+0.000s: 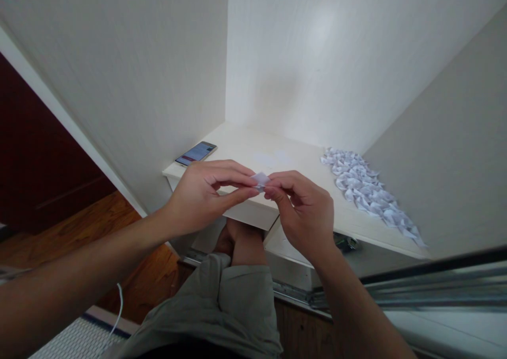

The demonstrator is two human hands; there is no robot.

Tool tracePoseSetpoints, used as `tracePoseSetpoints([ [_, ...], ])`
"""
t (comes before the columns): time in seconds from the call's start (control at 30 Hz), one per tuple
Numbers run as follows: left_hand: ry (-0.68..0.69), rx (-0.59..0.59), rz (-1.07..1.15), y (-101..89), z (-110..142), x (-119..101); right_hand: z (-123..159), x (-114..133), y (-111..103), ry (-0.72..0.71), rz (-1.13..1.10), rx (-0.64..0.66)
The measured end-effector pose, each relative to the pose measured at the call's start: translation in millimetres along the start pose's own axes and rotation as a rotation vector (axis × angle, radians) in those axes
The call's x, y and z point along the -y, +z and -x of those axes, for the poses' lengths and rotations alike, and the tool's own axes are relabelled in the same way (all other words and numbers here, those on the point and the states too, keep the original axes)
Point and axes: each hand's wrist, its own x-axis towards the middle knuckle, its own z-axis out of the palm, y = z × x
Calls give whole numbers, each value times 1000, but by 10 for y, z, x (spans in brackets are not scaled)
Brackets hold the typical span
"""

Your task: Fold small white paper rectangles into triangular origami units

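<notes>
- Left hand [202,195] and right hand [307,211] pinch one small white paper piece [260,179] between fingertips, above the near edge of the worktop [237,137].
- This piece looks partly folded.
- Folded papers [368,187] heaped at right seem done; they overlap too much to count.
- Pale flat slips [271,158] farther back, perhaps unfolded, are too faint to count.
- One phone [196,153] lies at left.

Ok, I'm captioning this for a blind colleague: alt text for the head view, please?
A person's left hand and right hand pinch a small white paper between them by a white desk. A phone lies at its left, many folded paper pieces along its right.
</notes>
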Motion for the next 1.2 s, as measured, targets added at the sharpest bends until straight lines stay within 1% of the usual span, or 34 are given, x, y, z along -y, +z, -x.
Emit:
tracePoseSetpoints([
  [0.13, 83, 18, -153, -40, -16, 13, -16, -5, -1, -95, 40, 2],
  [0.23, 116, -12, -196, -46, -14, 18, -15, 6, -12, -183, 107, -20],
  [0.3, 153, -34, -207, -39, -7, 20, -8, 19, -18, -209, 140, -44],
  [0.47, 199, -42, -232, -20, 15, 34, -6, 52, -15, -202, 153, -52],
  [0.63, 184, -24, -208, -38, 1, 14, -33, 48, 6, -123, 36, -34],
  [0.7, 135, -16, -178, -51, -14, -16, -46, 37, 23, -69, -62, -21],
  [0.8, -12, -21, -58, -60, -33, -64, -76, 35, 58, 39, -213, -4],
  [0.93, -272, -103, 192, -57, -65, -107, -144, 74, 96, 238, -340, -25],
  [1.0, -363, -142, 266, -59, -90, -121, -181, 92, 103, 315, -377, -46],
  [1.1, -423, -170, 285, -63, -119, -129, -224, 92, 101, 346, -369, -46],
  [1.2, -427, -181, 272, -56, -116, -104, -242, 62, 102, 306, -317, -46],
])
